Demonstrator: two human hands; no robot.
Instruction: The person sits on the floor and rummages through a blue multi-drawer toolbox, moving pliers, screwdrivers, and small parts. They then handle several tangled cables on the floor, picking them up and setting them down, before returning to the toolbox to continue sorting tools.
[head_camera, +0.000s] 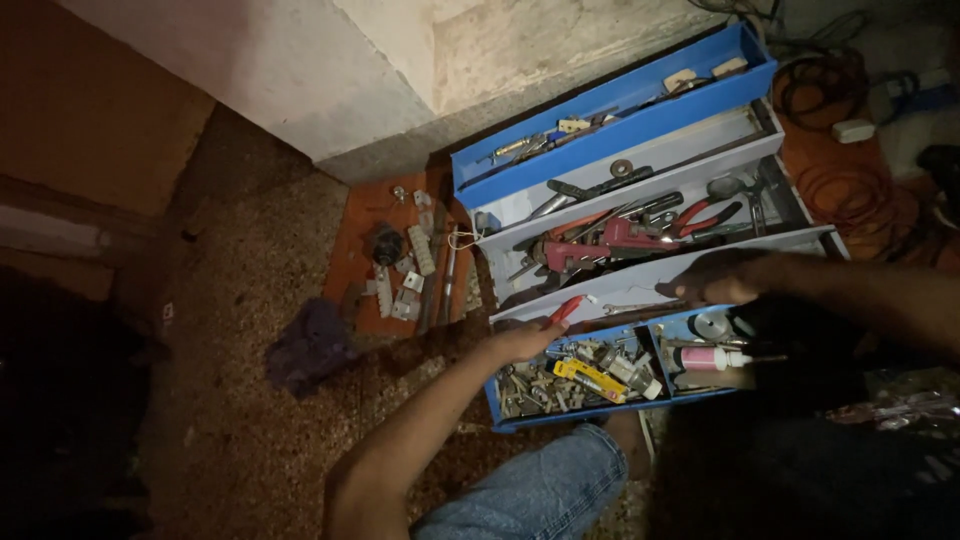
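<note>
**Desk:** What does the grip show?

**Photographer:** The left hand (520, 340), at centre frame, is closed on a red-handled tool (566, 310). Only the red handle end sticks out, past the fingers toward the upper right, so its long axis runs from lower left to upper right. What kind of tool it is I cannot tell. The right hand (722, 280), right of centre, lies in shadow with its fingers curled over the toolbox's middle divider; whether it grasps anything cannot be made out.

**Desk:** And where is all this?

**Photographer:** Over an open blue toolbox (610, 105) fanned out in tiers on a speckled floor (250, 400). The left hand hovers at the upper edge of the nearest tray (520, 415), which fills the lower centre and is packed with small fittings, a yellow tool (590, 378) and a white tube with a pink band (705, 358).

**Desk:** Which hand is closer to the red tool?

**Photographer:** The left, since it holds it. The right is well apart, further right in the frame.

**Desk:** The arms?

**Photographer:** The left forearm comes up from the bottom centre, beside a knee in blue denim (540, 490), and slants to the upper right with the wrist nearly straight. The right forearm enters from the right edge and runs almost level to the left.

**Desk:** Anything else worth a line?

**Photographer:** A red pipe wrench (590, 250) and red-handled pliers (705, 215) in the middle tier, an orange board (365, 225) with loose hardware left of the box, and a dark cloth (310, 345) on the floor.
</note>
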